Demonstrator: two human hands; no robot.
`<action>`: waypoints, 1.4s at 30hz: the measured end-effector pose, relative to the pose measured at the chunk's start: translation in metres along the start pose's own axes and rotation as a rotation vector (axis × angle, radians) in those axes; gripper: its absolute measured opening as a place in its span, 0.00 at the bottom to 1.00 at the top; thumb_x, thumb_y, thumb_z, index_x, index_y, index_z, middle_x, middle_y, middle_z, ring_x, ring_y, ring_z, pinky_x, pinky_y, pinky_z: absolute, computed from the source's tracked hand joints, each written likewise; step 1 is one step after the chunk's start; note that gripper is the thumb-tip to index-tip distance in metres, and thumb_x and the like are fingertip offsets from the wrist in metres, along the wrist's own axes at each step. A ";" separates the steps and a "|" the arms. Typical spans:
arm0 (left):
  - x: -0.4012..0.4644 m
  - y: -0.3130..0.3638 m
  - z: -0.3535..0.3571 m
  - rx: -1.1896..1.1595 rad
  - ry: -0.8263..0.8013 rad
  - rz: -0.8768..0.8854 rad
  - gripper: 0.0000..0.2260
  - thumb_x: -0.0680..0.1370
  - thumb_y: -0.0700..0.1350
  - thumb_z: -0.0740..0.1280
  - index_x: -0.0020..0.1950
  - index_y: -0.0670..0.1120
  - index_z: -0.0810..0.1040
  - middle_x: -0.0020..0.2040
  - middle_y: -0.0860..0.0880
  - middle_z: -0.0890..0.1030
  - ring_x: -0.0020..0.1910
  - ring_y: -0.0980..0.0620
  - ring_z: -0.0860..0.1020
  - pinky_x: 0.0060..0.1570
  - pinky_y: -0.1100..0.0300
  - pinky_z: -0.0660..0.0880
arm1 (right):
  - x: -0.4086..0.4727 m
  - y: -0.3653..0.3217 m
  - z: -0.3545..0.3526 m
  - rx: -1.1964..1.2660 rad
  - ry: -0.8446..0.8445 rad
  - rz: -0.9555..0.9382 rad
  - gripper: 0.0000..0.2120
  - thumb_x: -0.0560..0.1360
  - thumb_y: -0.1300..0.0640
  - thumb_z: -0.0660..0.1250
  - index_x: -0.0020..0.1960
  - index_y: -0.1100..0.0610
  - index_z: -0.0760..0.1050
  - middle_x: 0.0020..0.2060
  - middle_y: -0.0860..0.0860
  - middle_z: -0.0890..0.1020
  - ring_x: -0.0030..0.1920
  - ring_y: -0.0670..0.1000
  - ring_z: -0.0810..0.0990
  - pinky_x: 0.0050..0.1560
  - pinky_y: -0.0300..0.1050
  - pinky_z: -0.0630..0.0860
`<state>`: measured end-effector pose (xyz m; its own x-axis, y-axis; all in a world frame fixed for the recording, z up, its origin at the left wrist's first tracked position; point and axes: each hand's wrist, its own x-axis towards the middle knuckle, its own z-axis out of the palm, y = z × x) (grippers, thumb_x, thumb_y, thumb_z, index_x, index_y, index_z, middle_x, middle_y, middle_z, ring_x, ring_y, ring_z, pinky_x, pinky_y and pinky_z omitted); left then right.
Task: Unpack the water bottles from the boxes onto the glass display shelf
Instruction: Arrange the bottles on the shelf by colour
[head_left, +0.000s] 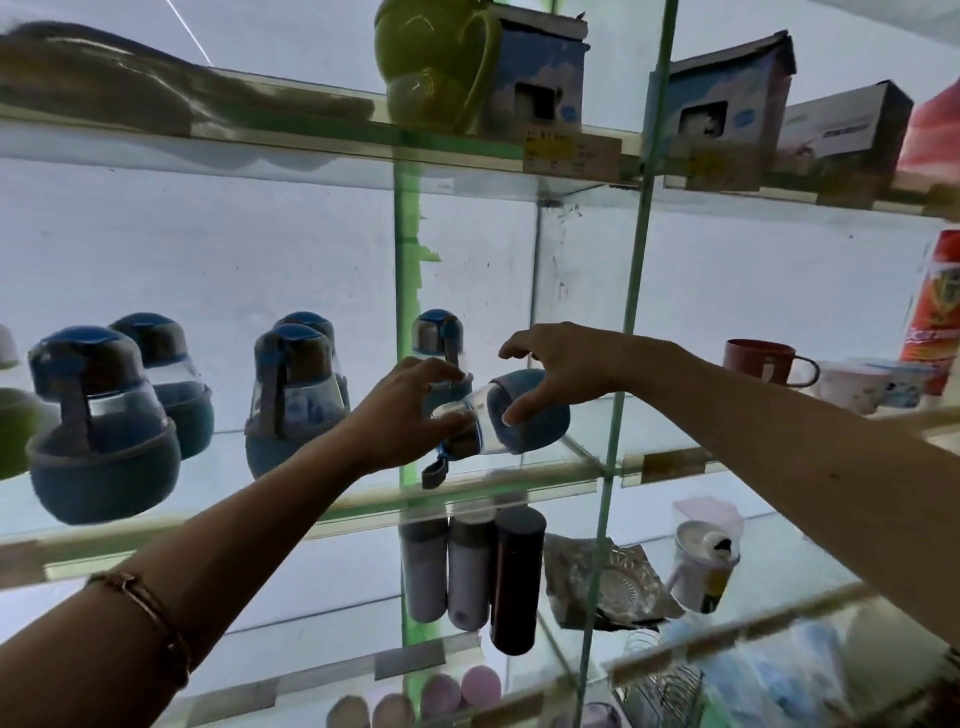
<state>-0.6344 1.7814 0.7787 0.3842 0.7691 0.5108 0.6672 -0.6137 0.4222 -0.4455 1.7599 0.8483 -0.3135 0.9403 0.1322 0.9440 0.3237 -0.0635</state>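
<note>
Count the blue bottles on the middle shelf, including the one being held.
6: two at the left, two in the middle, one upright behind the hands, one held sideways. Others may be hidden.

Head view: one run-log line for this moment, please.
left hand holds tilted bottle | right hand touches its base | above glass shelf
</note>
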 end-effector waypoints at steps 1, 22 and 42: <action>0.000 0.001 0.003 0.007 0.008 -0.012 0.22 0.75 0.50 0.69 0.67 0.48 0.70 0.68 0.45 0.69 0.63 0.50 0.71 0.59 0.61 0.68 | 0.001 0.001 0.001 -0.016 -0.014 -0.007 0.39 0.69 0.44 0.73 0.74 0.54 0.60 0.72 0.52 0.66 0.69 0.53 0.66 0.64 0.46 0.66; 0.008 -0.028 0.050 -0.076 -0.003 -0.347 0.30 0.73 0.55 0.69 0.71 0.49 0.64 0.66 0.45 0.75 0.62 0.49 0.74 0.59 0.53 0.74 | 0.069 0.029 0.037 -0.398 -0.106 -0.111 0.38 0.61 0.47 0.79 0.66 0.54 0.67 0.60 0.53 0.67 0.60 0.53 0.67 0.54 0.48 0.74; 0.003 -0.023 0.021 -0.533 0.123 -0.210 0.23 0.71 0.43 0.73 0.63 0.52 0.70 0.57 0.49 0.78 0.53 0.54 0.79 0.40 0.65 0.78 | 0.020 0.035 0.059 0.136 0.210 -0.039 0.42 0.58 0.44 0.78 0.65 0.51 0.62 0.59 0.50 0.69 0.57 0.53 0.72 0.55 0.52 0.77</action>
<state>-0.6354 1.8017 0.7552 0.1800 0.8771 0.4453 0.2953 -0.4800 0.8261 -0.4244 1.7962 0.7908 -0.3075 0.8890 0.3392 0.9048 0.3835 -0.1850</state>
